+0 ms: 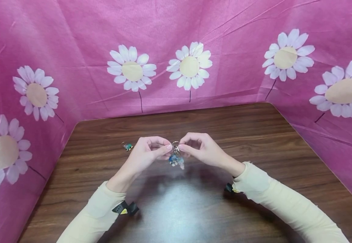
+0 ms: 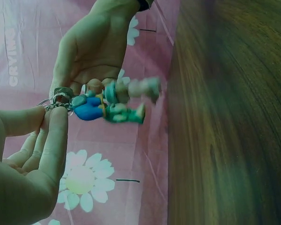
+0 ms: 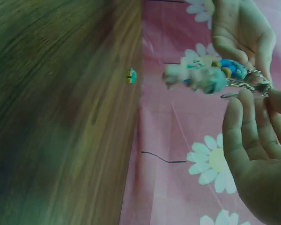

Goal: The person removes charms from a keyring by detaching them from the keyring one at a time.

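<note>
- Head view: bright and fairly even, with a pale patch of glare on the near tabletop (image 1: pixel 176 209).
- Soft, dim shadows surround that glare.
- The outermost flowers (image 1: pixel 343 91) look stretched towards the side edges.
- The 2 wrist views: dimmer, with a greenish cast.
- In both, the dangling charms (image 2: pixel 88 110) blur, most at their far ends.

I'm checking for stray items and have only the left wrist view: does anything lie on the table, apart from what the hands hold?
Observer: Yes, a small green charm lies on the table.
Operator: I see only the held charms. Which hand is it nearer?
Observer: The left hand; it lies just left of it in the head view.
Operator: And what covers the right forearm?
Observer: A cream sleeve.
</note>
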`<state>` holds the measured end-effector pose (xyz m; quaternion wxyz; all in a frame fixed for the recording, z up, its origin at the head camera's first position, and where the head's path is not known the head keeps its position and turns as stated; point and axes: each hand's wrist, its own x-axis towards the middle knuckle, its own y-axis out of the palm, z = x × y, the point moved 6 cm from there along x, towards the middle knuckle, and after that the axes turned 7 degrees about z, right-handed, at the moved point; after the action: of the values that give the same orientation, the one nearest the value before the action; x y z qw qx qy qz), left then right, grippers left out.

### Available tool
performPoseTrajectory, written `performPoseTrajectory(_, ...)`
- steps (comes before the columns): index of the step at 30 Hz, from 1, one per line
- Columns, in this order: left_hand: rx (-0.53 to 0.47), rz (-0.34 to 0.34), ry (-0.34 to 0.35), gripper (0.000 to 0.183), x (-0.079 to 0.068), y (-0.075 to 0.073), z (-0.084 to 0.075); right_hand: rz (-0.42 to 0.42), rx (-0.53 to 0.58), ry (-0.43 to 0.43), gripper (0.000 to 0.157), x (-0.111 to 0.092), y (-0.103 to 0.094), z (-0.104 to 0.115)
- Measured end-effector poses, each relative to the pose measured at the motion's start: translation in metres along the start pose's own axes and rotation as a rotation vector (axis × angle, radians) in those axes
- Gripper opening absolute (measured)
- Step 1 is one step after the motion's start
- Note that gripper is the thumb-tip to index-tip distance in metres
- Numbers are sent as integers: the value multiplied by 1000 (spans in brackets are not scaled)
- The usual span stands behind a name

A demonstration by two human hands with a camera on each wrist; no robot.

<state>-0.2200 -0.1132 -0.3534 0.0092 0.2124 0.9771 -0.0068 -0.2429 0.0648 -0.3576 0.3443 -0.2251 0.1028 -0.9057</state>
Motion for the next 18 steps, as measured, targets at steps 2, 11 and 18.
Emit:
performPoseTrajectory(2, 12, 11, -3, 17, 0, 0, 0, -17, -15, -23, 5, 0, 1, 0)
performPoseTrajectory(11, 21, 27, -27, 16, 3, 3, 7, -75, -56, -94, 4, -1, 1, 2)
performPoseTrajectory(18, 16, 21, -35, 18, 4, 4, 8, -51, -116, -166, 9, 1, 3, 7)
